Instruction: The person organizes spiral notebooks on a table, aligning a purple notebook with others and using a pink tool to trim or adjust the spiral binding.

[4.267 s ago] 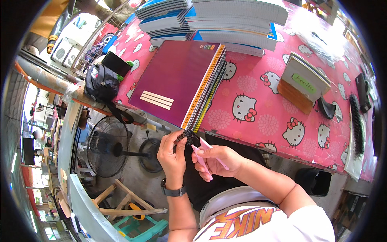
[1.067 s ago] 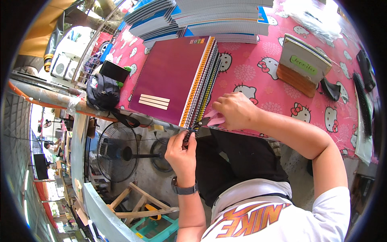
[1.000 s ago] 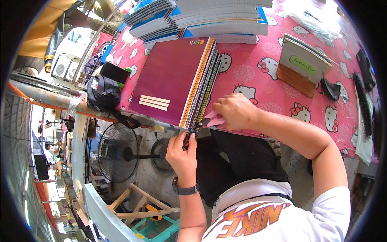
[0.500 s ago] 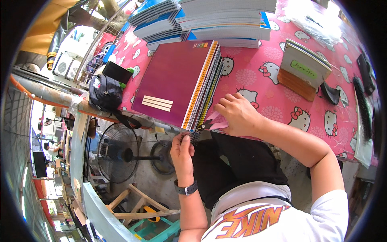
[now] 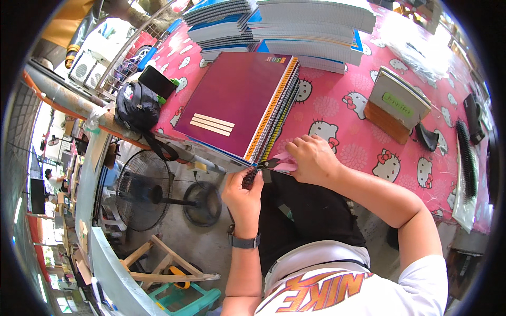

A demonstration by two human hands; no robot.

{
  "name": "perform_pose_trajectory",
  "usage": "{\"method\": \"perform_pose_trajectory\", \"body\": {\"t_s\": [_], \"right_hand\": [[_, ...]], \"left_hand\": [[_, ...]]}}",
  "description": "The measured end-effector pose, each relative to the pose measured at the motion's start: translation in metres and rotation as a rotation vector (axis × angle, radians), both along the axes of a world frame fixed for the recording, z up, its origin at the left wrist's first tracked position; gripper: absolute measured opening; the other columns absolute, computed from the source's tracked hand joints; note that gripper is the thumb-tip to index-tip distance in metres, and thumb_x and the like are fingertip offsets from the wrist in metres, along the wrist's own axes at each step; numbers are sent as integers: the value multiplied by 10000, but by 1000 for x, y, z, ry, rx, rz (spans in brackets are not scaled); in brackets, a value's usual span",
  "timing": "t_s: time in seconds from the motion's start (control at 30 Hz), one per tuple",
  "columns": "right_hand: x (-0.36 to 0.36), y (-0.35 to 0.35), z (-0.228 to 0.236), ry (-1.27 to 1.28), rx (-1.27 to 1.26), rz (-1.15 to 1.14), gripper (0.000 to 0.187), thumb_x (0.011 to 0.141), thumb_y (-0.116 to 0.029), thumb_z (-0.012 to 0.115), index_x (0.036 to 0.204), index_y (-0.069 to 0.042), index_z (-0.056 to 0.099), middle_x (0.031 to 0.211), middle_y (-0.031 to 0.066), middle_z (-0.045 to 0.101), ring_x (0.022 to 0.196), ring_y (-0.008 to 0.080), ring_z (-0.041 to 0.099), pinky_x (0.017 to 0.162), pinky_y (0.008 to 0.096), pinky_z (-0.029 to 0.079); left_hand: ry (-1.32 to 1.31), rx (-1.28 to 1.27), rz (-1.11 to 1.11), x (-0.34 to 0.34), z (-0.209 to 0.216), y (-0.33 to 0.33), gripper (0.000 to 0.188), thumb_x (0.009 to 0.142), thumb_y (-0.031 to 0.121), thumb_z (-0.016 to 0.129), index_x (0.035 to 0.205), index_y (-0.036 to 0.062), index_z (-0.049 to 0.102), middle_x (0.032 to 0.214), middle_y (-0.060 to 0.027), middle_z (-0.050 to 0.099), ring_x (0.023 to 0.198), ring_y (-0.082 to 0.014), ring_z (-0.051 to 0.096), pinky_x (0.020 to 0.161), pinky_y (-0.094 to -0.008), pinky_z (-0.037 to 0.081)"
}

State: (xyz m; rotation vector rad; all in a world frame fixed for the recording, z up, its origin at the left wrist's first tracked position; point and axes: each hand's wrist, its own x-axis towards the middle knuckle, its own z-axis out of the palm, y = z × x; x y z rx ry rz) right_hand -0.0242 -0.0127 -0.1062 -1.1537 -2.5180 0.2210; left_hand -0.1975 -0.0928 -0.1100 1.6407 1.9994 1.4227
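Note:
My left hand (image 5: pixel 242 194), a watch on its wrist, pinches the end of a dark spiral coil (image 5: pixel 249 179) just off the table's near edge. Pink-handled pliers (image 5: pixel 285 161) with a dark head are gripped in my right hand (image 5: pixel 315 158), which rests at the table edge. Their jaws point left and meet the coil close to the lower corner of the notebook stack; whether they are closed on the wire I cannot tell. That stack of spiral notebooks (image 5: pixel 237 100) has a maroon cover on top and orange, black and yellow coils along its right side.
Tall piles of bound pads (image 5: pixel 311 31) stand behind the notebooks on the pink patterned tablecloth (image 5: pixel 350 129). To the right are a wooden holder (image 5: pixel 387 118) and a black brush (image 5: pixel 466 163). A black pouch (image 5: pixel 137 108) sits at left, above a floor fan (image 5: pixel 145 192).
My left hand has turned and lifted slightly, bringing the coil end closer to the pliers' jaws. The pliers stay in my right hand, and the whole view has shifted a little.

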Motion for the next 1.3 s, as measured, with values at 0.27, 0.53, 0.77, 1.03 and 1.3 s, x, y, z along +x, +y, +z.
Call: {"method": "perform_pose_trajectory", "body": {"t_s": [0.27, 0.53, 0.77, 1.03, 1.3], "right_hand": [[-1, 1, 3, 79, -80, 12, 292, 647, -228, 712, 833, -32, 599, 789, 120, 621, 804, 301, 625, 717, 421, 497], [2, -4, 5, 8, 26, -22, 417, 622, -261, 738, 935, -31, 587, 876, 105, 599, 937, 277, 575, 817, 425, 415], [-1, -8, 0, -29, 2, -74, 437, 631, -271, 740, 960, -26, 590, 892, 106, 600, 960, 269, 573, 815, 423, 412], [-7, -4, -12, 162, -3, -26, 270, 721, -284, 729, 738, -40, 616, 718, 114, 631, 689, 317, 629, 629, 416, 484], [-7, 0, -4, 117, -192, -52, 348, 753, -335, 687, 713, -1, 598, 668, 186, 607, 682, 371, 622, 633, 443, 490]], "left_hand": [[131, -47, -4, 1, 6, -1, 169, 783, 99, 683, 900, -14, 640, 771, -130, 599, 650, -248, 611, 591, -332, 484], [14, -13, -46, -8, -25, 1, 207, 883, 129, 581, 1028, -12, 539, 827, -155, 600, 738, -281, 618, 647, -358, 489], [-54, 4, -84, -4, -20, 0, 199, 883, 172, 611, 941, -17, 588, 831, -153, 614, 721, -286, 610, 651, -361, 489], [-28, 49, -33, -2, -24, -2, 219, 881, 201, 626, 933, -12, 617, 813, -158, 644, 727, -292, 630, 659, -357, 482], [22, 117, -9, -2, -32, 0, 233, 903, 203, 594, 974, -19, 602, 828, -170, 638, 737, -309, 620, 664, -368, 477]]}}
